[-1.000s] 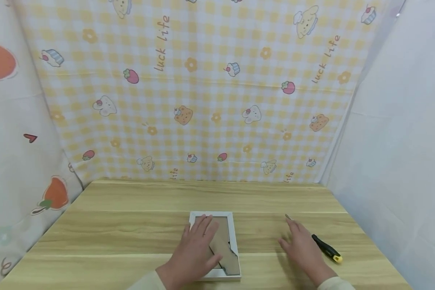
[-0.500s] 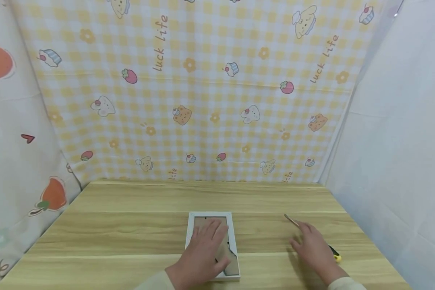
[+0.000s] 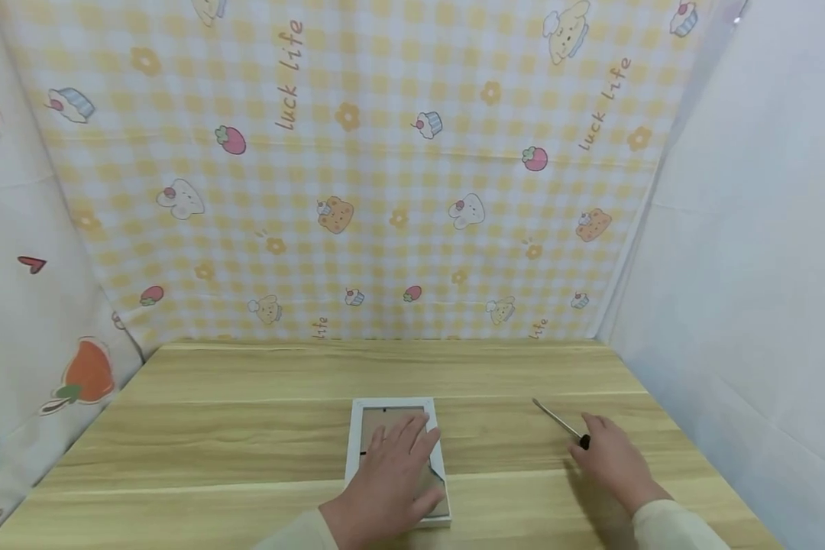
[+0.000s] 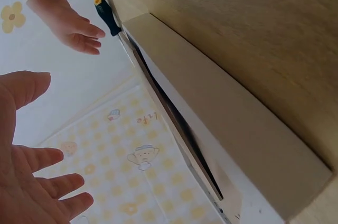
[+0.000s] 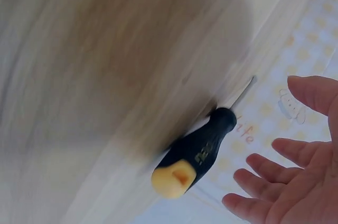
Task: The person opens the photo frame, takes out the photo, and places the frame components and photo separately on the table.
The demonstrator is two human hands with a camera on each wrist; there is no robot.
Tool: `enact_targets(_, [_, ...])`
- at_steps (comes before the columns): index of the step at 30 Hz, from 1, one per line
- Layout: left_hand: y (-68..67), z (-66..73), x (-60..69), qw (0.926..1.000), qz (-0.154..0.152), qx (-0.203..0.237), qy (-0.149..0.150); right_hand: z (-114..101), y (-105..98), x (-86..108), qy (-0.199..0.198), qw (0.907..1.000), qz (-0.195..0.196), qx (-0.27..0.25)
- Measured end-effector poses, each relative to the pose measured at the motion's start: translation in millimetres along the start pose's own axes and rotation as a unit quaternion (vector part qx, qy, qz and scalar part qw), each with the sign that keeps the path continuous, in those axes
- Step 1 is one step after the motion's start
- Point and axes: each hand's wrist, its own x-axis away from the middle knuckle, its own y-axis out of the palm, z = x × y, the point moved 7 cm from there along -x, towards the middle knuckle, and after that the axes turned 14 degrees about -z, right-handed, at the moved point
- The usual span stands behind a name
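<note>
Far left of the frame (image 3: pixel 354 439), a white cloth (image 3: pixel 14 321) with orange prints hangs along the table (image 3: pixel 234 428); you have a broad run of wood between. Behind the frame, the table's far edge meets a checked curtain (image 3: pixel 378 191), where you can read "luck life" twice and "life" lower down.

The frame lies face down. Your left hand (image 3: pixel 388 481) is over its backing (image 3: pixel 378 422), fingers long and spread; in the left wrist view they look apart from it. That hand sits slightly farther right over the frame than half a second ago.

Right of the frame, past another stretch of wood, lies your screwdriver (image 5: pixel 198 142), its tip pointing away from you; the letters on its black handle are too blurred to read. Your right hand (image 3: pixel 612 462) hovers just beside it, fingers loose, thumb apart, gripping nothing. It has shifted right since then, uncovering the shaft.
</note>
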Motion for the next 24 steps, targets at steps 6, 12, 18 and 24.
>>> enact_targets(6, [-2.1, 4.4, -1.6, 0.9996, -0.005, -0.026, -0.002, 12, -1, -6.8, 0.011, 0.9986, -0.05, 0.012])
enact_targets(12, [-5.0, 5.8, -1.1, 0.9987, -0.02, -0.046, -0.002, 15, 0, -10.4, 0.021, 0.997, -0.072, 0.021])
enact_targets(18, [-8.4, 9.1, 0.6, 0.9974, -0.008, -0.071, 0.009, 16, -2, -9.9, 0.028, 0.9966, -0.071, 0.032])
enact_targets(24, [-6.1, 11.4, -0.2, 0.9973, -0.022, -0.069, 0.013, 19, -1, -10.2, 0.031, 0.9969, -0.062, 0.038])
